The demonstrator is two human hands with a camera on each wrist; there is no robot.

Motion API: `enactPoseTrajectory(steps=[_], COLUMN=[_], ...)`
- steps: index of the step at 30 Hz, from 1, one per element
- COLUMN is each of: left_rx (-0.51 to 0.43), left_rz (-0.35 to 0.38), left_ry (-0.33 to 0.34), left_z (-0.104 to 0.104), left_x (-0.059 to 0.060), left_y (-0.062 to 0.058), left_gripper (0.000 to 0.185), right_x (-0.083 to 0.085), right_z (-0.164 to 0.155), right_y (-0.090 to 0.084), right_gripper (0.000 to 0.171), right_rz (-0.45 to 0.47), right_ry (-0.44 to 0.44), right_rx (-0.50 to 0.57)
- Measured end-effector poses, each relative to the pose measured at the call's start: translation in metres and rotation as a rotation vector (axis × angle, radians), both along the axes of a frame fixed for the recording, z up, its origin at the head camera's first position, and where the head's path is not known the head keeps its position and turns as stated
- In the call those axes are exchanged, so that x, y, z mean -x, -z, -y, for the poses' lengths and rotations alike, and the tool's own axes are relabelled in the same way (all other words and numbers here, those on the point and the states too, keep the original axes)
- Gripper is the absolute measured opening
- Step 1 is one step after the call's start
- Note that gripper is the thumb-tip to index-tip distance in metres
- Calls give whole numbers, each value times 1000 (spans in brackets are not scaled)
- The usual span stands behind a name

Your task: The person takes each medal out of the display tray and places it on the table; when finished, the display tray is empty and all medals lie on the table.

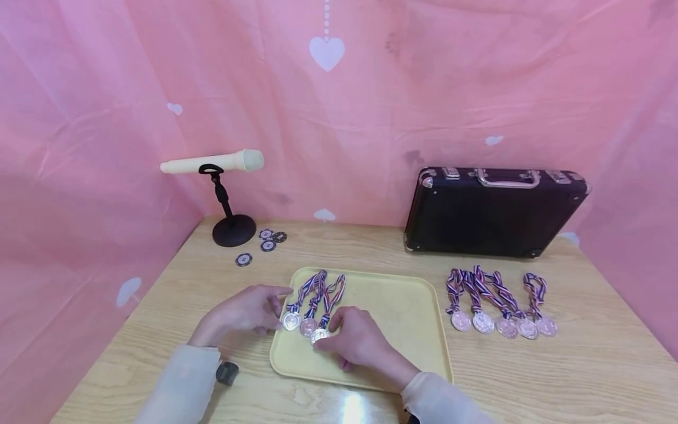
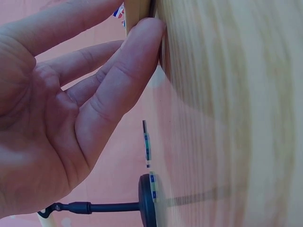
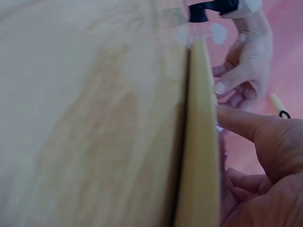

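Medals are being laid out side by side on the pale yellow rectangular plastic tray (image 1: 402,306), which serves as landmark here. Three round silver-toned medals on red, white and blue striped ribbons (image 1: 309,306) lie in its near left corner, discs toward the person, ribbons running away toward the tray's far edge. The right hand (image 1: 357,341), resting over the tray's near left part, has its fingertips on the rightmost disc of the three; the fingers curve over it, but whether they pinch it or only press it flat I cannot tell. The left hand (image 1: 249,309) sits just off the tray's left edge with fingers relaxed and nearly straight, their tips touching the tray's rim beside the leftmost disc and holding nothing; the left wrist view shows those fingers laid against the rim.

Judging by this, the step in hand is settling the third medal into line. Five more medals of the same kind (image 1: 500,303) wait in a row on the light wooden table (image 1: 582,365) just right of the tray. The next move would call for letting go cleanly, without dragging the neighbouring ribbons, then reaching right for another.
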State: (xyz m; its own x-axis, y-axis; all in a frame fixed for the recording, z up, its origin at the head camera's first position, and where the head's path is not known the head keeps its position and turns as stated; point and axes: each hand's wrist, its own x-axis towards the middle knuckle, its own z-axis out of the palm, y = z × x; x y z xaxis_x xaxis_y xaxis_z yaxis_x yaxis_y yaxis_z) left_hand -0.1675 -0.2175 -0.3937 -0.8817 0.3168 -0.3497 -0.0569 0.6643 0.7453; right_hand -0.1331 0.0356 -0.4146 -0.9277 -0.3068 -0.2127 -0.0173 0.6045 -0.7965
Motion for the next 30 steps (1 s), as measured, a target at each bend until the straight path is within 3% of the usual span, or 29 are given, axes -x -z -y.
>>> enactPoseTrajectory(steps=[4, 9, 17, 20, 25, 30], left_rx=[0, 2, 15, 21, 30, 34], left_rz=[-4, 8, 17, 17, 14, 17], left_ry=[15, -3, -17, -27, -39, -45], left_z=[-1, -3, -3, -4, -5, -5], left_x=[0, 0, 0, 0, 1, 0], left_y=[1, -1, -2, -2, -1, -1], left_gripper=[75, 76, 77, 77, 77, 76], right_x=[0, 2, 5, 4, 5, 8], right_z=[-2, -7, -4, -8, -19, -34], right_y=[1, -2, -1, 0, -1, -3], right_gripper=[34, 34, 39, 35, 25, 24], right_rz=[-52, -51, -162, -123, 32, 115], right_ry=[-22, -14, -15, -27, -45, -32], right_rx=[-48, -79, -172, -92, 134, 245])
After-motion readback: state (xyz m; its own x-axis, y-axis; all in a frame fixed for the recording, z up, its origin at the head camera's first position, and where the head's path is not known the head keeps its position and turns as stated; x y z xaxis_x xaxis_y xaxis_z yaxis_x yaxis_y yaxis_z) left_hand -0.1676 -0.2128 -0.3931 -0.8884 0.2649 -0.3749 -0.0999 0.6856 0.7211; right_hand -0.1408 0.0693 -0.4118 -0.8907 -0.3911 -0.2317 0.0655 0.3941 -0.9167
